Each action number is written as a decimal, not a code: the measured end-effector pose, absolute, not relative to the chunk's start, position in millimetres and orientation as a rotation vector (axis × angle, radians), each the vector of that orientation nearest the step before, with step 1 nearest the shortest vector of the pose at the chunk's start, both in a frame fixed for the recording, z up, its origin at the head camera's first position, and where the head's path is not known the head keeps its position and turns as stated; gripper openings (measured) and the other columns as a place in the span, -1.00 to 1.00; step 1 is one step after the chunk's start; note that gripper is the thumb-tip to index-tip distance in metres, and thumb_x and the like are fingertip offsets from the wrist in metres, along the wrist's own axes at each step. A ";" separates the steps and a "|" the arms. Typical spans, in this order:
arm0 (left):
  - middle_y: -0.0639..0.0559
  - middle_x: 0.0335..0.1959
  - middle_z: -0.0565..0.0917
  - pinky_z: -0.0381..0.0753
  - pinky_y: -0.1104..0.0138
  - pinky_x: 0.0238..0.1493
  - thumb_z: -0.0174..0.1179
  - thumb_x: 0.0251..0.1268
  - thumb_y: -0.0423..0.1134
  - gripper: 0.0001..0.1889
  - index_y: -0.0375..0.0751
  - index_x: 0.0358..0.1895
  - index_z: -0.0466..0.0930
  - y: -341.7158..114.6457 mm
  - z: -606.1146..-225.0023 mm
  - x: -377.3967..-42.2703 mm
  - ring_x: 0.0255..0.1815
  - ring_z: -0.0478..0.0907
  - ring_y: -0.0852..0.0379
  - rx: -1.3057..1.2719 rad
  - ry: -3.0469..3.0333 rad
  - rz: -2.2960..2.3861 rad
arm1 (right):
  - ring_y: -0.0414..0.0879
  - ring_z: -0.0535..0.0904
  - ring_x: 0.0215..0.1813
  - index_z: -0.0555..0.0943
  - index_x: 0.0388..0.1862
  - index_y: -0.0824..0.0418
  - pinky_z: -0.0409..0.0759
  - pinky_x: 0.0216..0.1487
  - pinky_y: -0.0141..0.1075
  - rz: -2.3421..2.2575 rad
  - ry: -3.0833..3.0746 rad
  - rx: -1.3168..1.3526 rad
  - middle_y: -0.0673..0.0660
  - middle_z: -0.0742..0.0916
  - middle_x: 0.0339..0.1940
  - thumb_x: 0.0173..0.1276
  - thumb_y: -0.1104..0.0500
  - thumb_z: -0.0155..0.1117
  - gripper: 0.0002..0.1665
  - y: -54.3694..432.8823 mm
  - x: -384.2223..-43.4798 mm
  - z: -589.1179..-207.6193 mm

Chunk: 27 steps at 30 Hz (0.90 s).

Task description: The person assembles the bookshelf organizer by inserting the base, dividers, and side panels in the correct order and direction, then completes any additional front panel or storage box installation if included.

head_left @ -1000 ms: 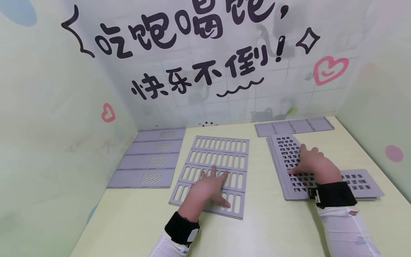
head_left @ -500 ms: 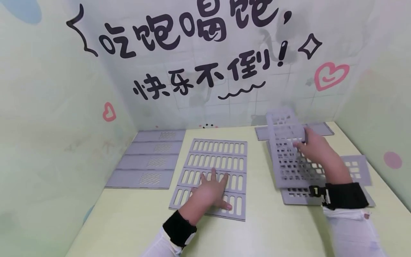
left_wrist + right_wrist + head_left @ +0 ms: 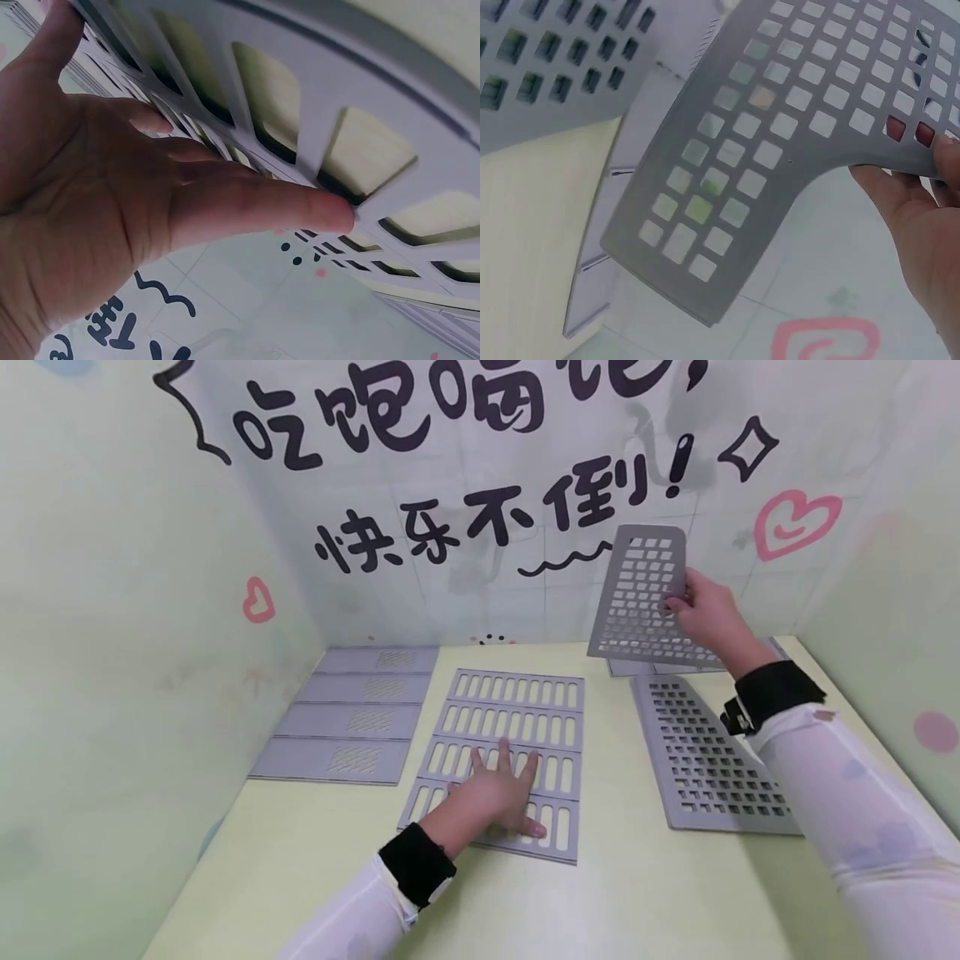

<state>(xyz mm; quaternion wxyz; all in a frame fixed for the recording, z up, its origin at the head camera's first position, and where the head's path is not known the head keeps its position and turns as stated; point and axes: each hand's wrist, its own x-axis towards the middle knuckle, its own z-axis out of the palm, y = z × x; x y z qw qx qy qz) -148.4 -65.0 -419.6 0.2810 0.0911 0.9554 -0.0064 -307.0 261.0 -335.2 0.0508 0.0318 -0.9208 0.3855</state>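
My left hand (image 3: 493, 797) lies with spread fingers on a light purple slotted panel (image 3: 516, 701) made of several rows, seen from the head. Up close in the left wrist view, a fingertip (image 3: 337, 212) touches the slotted surface. My right hand (image 3: 712, 618) pinches the inner edge of a grey L-shaped panel (image 3: 795, 176) full of small square holes. That panel is raised above the table and tilted, in front of the back wall. Below it, a similar perforated panel (image 3: 660, 762) lies on the table, partly hidden by my right forearm.
Several flat panels with hatched patches (image 3: 315, 718) lie in a column at the left. A row of plain panels (image 3: 622, 668) sits along the back right edge, partly covered by the raised panel. Printed walls (image 3: 465, 602) enclose the pale table (image 3: 300, 860).
My right hand has lifted the L-shaped perforated panel off the pile, up and towards the back wall, uncovering the one beneath. My left hand has stayed on the slotted panel.
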 end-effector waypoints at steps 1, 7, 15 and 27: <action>-0.16 0.81 -0.37 0.27 -0.61 0.40 0.40 0.10 0.48 0.26 0.37 0.77 -0.22 -65.5 -418.8 -149.4 0.75 -0.30 -0.56 0.242 2.560 -0.015 | 0.41 0.52 0.44 0.30 0.55 0.34 0.52 0.39 0.31 1.167 -2.820 0.099 0.52 0.59 0.40 0.75 0.22 -0.07 -0.50 259.7 -312.2 -336.0; -0.18 0.81 -0.35 0.36 -0.59 0.34 0.38 0.10 0.50 0.26 0.36 0.77 -0.21 -67.6 -419.3 -150.8 0.74 -0.24 -0.58 0.253 2.556 -0.025 | 0.37 0.50 0.41 0.30 0.50 0.38 0.53 0.33 0.27 1.137 -2.903 0.133 0.51 0.57 0.37 0.75 0.22 -0.06 -0.54 253.9 -326.3 -345.0; -0.20 0.81 -0.30 0.45 -0.56 0.28 0.35 0.10 0.53 0.25 0.34 0.77 -0.21 -61.7 -419.1 -158.3 0.73 -0.20 -0.59 0.250 2.576 -0.074 | 0.40 0.47 0.46 0.28 0.51 0.39 0.54 0.34 0.30 1.136 -2.935 0.157 0.52 0.55 0.42 0.75 0.23 -0.07 -0.53 249.5 -329.1 -354.8; -0.22 0.81 -0.26 0.48 -0.57 0.21 0.39 0.03 0.53 0.29 0.33 0.77 -0.17 -57.4 -418.6 -167.6 0.72 -0.15 -0.62 0.227 2.587 -0.090 | 0.43 0.49 0.40 0.31 0.39 0.44 0.56 0.25 0.30 1.078 -2.919 0.130 0.55 0.56 0.37 0.73 0.25 -0.03 -0.60 241.7 -337.4 -361.7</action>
